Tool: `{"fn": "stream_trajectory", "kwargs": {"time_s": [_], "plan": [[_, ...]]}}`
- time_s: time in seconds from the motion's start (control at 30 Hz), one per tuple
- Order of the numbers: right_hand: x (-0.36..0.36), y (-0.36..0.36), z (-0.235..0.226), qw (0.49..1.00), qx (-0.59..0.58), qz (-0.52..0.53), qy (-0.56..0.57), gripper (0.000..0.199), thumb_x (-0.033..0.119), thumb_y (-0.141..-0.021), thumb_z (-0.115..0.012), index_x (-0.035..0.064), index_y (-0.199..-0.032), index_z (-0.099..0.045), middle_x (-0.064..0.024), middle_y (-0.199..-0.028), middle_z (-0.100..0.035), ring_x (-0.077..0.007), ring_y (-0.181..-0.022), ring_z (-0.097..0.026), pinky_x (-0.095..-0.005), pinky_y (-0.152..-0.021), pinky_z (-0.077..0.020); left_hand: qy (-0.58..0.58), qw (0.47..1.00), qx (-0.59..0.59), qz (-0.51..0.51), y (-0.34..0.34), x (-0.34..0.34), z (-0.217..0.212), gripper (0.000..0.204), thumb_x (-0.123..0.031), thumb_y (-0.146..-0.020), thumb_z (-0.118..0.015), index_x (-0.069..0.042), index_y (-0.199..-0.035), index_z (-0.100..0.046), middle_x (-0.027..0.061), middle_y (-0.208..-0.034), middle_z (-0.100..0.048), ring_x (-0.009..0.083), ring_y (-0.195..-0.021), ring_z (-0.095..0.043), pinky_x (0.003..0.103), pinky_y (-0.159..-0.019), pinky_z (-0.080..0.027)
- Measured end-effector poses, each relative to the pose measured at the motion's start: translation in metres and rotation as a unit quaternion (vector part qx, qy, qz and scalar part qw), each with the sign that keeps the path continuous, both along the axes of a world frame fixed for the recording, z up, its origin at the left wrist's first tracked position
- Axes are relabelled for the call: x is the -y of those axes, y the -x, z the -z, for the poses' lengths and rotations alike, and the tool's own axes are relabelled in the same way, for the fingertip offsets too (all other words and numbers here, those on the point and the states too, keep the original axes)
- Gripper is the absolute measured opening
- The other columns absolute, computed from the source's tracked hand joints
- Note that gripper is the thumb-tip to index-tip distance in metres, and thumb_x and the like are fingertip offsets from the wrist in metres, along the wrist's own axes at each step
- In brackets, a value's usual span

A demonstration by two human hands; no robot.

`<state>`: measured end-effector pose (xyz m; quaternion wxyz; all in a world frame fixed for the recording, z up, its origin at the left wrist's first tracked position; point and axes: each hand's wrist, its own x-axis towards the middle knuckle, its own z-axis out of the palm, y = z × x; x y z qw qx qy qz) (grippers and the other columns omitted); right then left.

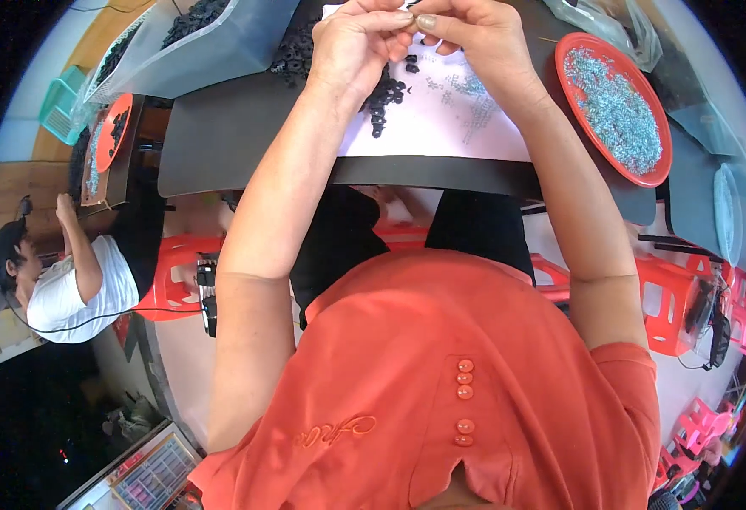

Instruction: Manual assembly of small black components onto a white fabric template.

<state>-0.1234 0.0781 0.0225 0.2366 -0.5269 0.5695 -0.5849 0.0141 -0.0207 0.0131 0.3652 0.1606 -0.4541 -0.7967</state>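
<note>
While both forearms reach over the dark table (237,136), the left hand (347,47) and the right hand (483,42) meet above the far part of the white sheet (415,143), which serves as landmark. Their fingers are bent and their tips come together, but the tips cover one another, so I cannot tell whether either hand is closed on a small piece. On the sheet, toward its left side, lie black pieces (379,119) in a loose heap, near the left wrist. Small pale-blue pieces (483,109) are scattered on the right half of the sheet, near the right wrist. To the right of the sheet, well apart from it, stands a red plate (645,177) with many blue pieces (615,115) on it. To the left of the sheet and beyond it is a translucent bin (203,72), which contains more black parts (194,21). Farther left of the sheet, a co-worker in a white shirt (84,293) sits.
</note>
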Motion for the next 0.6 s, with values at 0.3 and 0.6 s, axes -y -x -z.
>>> {"fn": "stream_trajectory", "kwargs": {"time_s": [0.3,0.6], "plan": [[-0.002,0.01,-0.002,0.995,0.088,0.013,0.04,0.008,0.004,-0.085,-0.066,-0.0017,-0.089,-0.069,-0.0013,-0.07,-0.063,-0.0066,-0.061,-0.054,-0.0199,-0.056,-0.0424,0.418,0.837,0.321,-0.147,-0.058,0.005,-0.015,0.007,-0.006,-0.081,-0.071,-0.004,-0.087,-0.073,0.0017,-0.078,-0.068,0.0088,-0.064,-0.056,0.023,-0.057,-0.044],[-0.002,0.008,0.002,0.997,0.061,-0.004,0.039,0.007,0.005,-0.084,-0.066,-0.0012,-0.087,-0.067,-0.0002,-0.069,-0.061,-0.0065,-0.06,-0.053,-0.021,-0.055,-0.042,0.738,0.566,0.36,-0.068,-0.047,-0.003,0.004,0.018,-0.013,-0.076,-0.069,-0.007,-0.094,-0.07,0.0062,-0.089,-0.059,0.0259,-0.096,-0.055,0.038,-0.082,-0.048]]}}
